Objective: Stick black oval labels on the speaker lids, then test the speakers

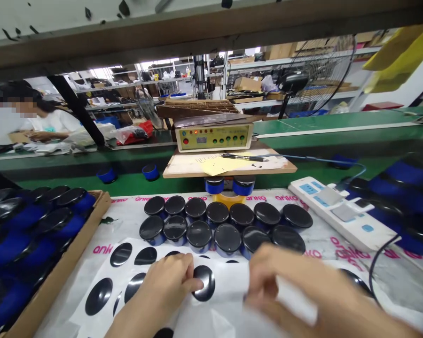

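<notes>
My left hand (171,281) is closed, with its thumb pressed against a black round sticker (205,283) on a white backing sheet (229,281). The fingers curl around the sheet's left side. My right hand (289,286) is at the sheet's right edge, blurred, with fingertips pinched together. What lies between them is too blurred to name. Under and beside my left hand are more sheets carrying black round stickers (98,295). Just beyond both hands stand two rows of blue cylinders with black round tops (199,234).
A cardboard box (88,225) of blue cylinders borders the left side. At right lies a white power strip (341,211) with plugs and a cable. A yellow control box (215,137) sits on a wooden board (176,165) with a pen (245,157). Across the bench sits another person (52,117).
</notes>
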Demonstrator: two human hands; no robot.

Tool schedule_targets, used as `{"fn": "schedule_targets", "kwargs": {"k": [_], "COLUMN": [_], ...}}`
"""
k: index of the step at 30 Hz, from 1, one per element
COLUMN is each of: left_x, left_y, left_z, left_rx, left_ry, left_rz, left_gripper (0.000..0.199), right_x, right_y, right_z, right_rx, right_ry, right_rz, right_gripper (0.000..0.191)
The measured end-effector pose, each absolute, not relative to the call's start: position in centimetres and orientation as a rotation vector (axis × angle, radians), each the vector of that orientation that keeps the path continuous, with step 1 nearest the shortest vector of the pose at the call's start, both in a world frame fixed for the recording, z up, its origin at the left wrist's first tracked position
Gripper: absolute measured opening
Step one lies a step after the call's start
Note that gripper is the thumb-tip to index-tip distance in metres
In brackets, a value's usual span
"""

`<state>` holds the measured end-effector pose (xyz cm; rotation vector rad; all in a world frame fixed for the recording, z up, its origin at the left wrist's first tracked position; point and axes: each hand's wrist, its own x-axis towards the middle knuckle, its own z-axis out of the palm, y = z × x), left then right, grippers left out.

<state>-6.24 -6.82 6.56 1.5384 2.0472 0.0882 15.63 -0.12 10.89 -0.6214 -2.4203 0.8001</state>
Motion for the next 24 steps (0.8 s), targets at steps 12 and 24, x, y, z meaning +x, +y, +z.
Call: {"fn": "schedule_targets", "kwargs": {"k": [12, 24], "left_x": [-3.0, -2.9], "left_y": [4.6, 4.3], "left_z": [5.9, 5.1], "left_rx": [2.132, 2.177], "left_ry": [1.815, 1.843], "left_rz": [0.576, 0.461], "left_gripper": [0.045, 0.051], "right_x": [15.4, 15.0], "right_y": [12.4, 11.8], "right_z": [3.6, 3.3], "right_rx": [-1.126, -1.22], "right_ry": [-2.04, -2.081], "right_rz": [0.949, 0.908], "right_gripper": [0.041, 0.037]}}
